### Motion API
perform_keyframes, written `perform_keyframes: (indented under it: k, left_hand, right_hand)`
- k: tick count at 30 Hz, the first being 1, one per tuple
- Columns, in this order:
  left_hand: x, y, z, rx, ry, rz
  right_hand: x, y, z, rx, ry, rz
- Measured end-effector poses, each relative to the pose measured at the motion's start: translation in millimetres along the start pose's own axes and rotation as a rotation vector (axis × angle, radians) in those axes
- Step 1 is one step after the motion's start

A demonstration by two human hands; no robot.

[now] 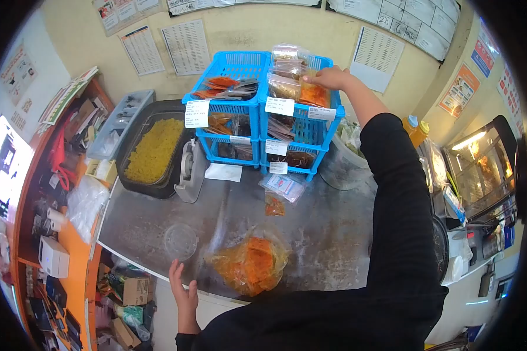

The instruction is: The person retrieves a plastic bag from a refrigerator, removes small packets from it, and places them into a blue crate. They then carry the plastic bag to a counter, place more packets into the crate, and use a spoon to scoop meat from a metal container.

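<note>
My right hand (329, 78) reaches over the top right blue basket (301, 109). Its fingers are at the upper edge of a clear packet of orange food (314, 94), closed on it as far as I can see. Other small clear packets (284, 88) stand beside it. Low in the view, my left hand (185, 295) is held at the table's front edge, fingers apart and holding nothing. To its right lies a large plastic bag of orange food (255, 263). A round clear lid (181, 241) rests just beyond the left hand.
Stacked blue baskets (225, 105) with labels stand at the back of the metal table (328, 245). A black tray of yellow food (155, 151) and a tape dispenser (190, 172) are left of them. A clear tub (345, 158) stands right. A small packet (274, 205) lies in front.
</note>
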State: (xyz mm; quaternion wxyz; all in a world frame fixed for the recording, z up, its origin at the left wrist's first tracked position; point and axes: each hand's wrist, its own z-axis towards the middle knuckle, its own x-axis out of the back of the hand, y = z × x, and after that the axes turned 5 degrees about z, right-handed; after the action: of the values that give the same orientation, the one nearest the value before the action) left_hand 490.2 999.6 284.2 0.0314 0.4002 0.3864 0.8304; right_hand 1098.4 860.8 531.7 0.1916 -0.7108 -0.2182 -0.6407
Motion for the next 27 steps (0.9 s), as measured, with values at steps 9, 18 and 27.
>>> perform_keyframes:
  k: [9, 18, 27]
  left_hand:
    - [-8.4, -4.7, 4.7, 0.015, -0.005, -0.023]
    - [-7.7, -4.2, 3.8, 0.03, 0.007, -0.039]
    - [-12.3, -2.0, 3.9, -0.002, -0.008, -0.049]
  right_hand:
    - [-8.4, 5.1, 18.1, 0.026, -0.09, 0.178]
    - [21.9, 6.5, -4.5, 0.272, -0.299, 0.499]
    - [27.2, -19.5, -63.7, 0.385, 0.007, 0.22]
